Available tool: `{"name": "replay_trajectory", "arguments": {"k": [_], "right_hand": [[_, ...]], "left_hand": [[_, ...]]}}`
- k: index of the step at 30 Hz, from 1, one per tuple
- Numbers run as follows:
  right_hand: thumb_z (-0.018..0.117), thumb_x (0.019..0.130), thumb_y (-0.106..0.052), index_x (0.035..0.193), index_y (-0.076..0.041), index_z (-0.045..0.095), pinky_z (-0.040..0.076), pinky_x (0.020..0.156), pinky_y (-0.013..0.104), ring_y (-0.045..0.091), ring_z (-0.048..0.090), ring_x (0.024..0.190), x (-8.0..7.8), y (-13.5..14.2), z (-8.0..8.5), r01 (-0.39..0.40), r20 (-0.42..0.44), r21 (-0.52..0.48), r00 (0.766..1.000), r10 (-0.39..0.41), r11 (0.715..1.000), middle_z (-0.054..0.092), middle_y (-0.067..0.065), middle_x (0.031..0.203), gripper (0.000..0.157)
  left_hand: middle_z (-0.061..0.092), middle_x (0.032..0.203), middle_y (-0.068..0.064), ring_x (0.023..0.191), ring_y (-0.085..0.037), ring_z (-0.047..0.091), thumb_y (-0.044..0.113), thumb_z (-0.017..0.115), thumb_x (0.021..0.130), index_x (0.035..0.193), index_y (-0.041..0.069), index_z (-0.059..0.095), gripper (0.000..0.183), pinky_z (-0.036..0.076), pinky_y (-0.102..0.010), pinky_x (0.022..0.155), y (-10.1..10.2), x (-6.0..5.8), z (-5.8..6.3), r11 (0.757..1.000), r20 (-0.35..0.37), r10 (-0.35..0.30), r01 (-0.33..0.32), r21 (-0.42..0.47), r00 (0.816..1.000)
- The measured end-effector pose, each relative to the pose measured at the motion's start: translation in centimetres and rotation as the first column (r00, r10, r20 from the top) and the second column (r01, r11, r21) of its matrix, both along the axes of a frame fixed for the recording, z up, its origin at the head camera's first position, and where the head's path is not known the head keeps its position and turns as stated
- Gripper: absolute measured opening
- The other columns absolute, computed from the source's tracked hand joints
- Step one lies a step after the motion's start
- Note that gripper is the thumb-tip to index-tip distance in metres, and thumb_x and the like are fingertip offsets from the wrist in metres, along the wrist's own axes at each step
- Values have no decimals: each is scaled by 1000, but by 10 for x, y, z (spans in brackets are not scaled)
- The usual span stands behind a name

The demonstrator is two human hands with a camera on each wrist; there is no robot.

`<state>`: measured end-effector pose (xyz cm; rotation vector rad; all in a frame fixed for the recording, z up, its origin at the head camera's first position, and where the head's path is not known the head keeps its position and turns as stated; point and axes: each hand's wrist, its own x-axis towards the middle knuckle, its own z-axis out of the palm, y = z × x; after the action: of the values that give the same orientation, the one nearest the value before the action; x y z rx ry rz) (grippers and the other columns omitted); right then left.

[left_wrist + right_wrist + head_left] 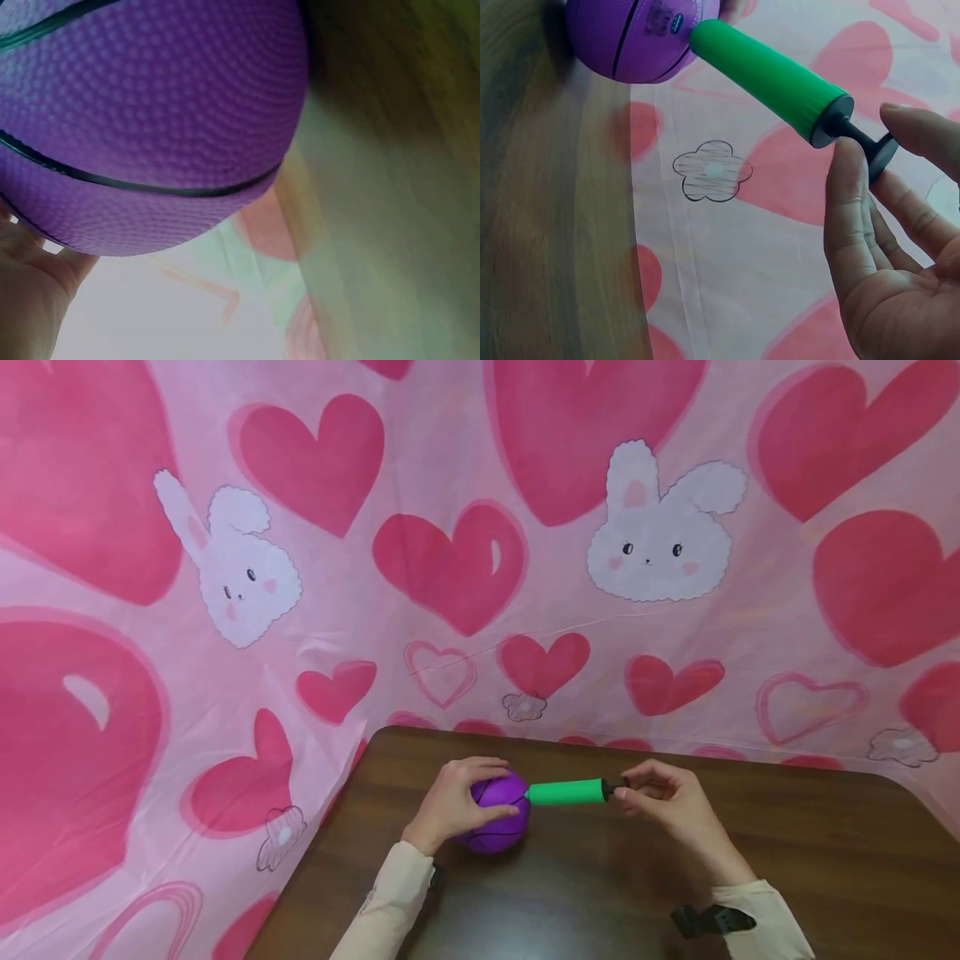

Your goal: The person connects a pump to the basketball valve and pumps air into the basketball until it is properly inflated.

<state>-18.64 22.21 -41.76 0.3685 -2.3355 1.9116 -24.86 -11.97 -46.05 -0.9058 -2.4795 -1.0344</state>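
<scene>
A small purple ball with black seams and a pebbled surface is on the wooden table. My left hand grips it from the left, thumb across the near side and fingers over the top. In the left wrist view the ball fills much of the picture. A green hand pump stretches out from the ball's right side, its tip against the ball. My right hand pinches the black pump handle between thumb and fingers. Little of the plunger rod shows between handle and green barrel.
The dark wooden table has rounded back corners. Behind it hangs a pink cloth printed with hearts and rabbit faces. A black strap is around the right wrist, over a light sleeve.
</scene>
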Motion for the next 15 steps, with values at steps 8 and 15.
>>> {"name": "replay_trajectory", "arguments": {"k": [8,15], "right_hand": [[75,93,-2,111,4,67,64,71,28,19,76,74,-1,3,-3,-50,-3,87,999,51,995,75,-9,86,20],[76,93,-5,115,8,65,64,70,30,18,75,75,-1,4,-3,-26,9,120,1000,25,992,75,-9,89,27]], "left_hand": [[76,129,4,119,-18,70,48,91,77,126,25,76,56,62,-38,92,-6,-3,-5,998,19,-1,0,57,1000],[75,130,5,121,-19,70,46,90,78,126,26,76,54,61,-41,93,-10,-4,-9,996,23,5,-7,87,1000]]}}
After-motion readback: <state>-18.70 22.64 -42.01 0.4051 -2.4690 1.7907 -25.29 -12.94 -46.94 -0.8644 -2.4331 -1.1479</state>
